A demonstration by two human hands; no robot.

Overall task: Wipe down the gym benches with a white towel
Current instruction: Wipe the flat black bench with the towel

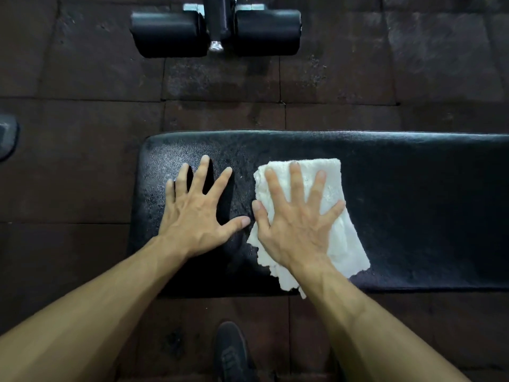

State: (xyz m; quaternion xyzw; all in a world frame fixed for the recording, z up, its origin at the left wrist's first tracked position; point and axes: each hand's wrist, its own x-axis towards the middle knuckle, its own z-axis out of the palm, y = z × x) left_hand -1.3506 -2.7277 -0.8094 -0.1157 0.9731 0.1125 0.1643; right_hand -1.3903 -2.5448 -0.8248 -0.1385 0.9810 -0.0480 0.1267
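While my right hand (296,219) presses flat, fingers spread, on one rumpled white terry towel (338,216) near the rounded left end of the black pebbled-vinyl bench pad (413,194), my left hand (197,209) lies splayed on bare vinyl beside it; two black foam rollers (214,30) sit beyond on rubber floor tiles (68,161); the pad runs off frame rightward.

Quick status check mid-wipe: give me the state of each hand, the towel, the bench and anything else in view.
left hand: open, fingers spread, flat on the bare bench pad
right hand: open, fingers spread, pressing the towel
white towel: folded, flat on the pad, near edge overhanging the bench
bench pad: black, glossy, mostly uncovered
foam roller pads: untouched, on the floor beyond the bench
shoe: on the rubber floor tiles
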